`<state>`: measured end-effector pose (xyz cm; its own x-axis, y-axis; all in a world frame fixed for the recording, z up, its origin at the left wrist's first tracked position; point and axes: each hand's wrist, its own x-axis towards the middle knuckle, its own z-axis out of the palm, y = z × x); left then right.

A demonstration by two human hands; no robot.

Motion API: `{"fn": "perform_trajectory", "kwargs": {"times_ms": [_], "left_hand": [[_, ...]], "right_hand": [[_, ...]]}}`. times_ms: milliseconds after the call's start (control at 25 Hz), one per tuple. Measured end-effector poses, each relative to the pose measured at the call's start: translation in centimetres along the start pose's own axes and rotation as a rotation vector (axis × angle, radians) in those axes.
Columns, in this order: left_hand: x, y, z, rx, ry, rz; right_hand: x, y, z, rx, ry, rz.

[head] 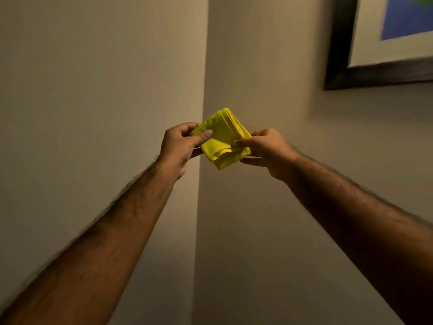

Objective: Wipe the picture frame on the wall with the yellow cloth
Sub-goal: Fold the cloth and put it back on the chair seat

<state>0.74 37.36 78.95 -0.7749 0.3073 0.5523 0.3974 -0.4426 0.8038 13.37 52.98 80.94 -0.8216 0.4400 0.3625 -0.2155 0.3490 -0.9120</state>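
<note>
A folded yellow cloth (221,139) is held up in front of a wall corner, between both hands. My left hand (179,146) pinches its left edge with thumb on top. My right hand (266,150) grips its right edge. The picture frame (339,55), dark wood with a pale mat and a blue picture, hangs on the right wall at the upper right, well above and to the right of the cloth. Only its lower left corner shows.
Two plain beige walls meet in a vertical corner (201,66) running down the middle, just behind the cloth. The left wall (93,78) is bare. Both forearms reach up from the bottom corners.
</note>
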Motion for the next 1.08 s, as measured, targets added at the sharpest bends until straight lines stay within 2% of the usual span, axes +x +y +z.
{"fn": "perform_trajectory", "kwargs": {"times_ms": [240, 360, 720, 960, 1080], "left_hand": [[-5.3, -8.6, -12.6, -0.098, 0.049, -0.336], [-9.6, -13.7, -18.8, -0.092, 0.155, -0.448], [-24.2, -28.3, -35.6, 0.039, 0.451, -0.747], [-33.8, -36.1, -42.5, 0.049, 0.609, -0.946], [-39.2, -41.0, -45.6, 0.146, 0.649, -1.063]], "right_hand": [[1.2, 9.4, 10.5, 0.184, -0.129, 0.21], [0.8, 15.5, 15.9, 0.208, -0.22, 0.306], [-5.3, 36.2, 33.9, 0.144, -0.482, 0.719], [-11.6, 48.3, 42.8, 0.098, -0.582, 0.924], [-15.8, 55.3, 46.7, 0.016, -0.63, 1.012]]}}
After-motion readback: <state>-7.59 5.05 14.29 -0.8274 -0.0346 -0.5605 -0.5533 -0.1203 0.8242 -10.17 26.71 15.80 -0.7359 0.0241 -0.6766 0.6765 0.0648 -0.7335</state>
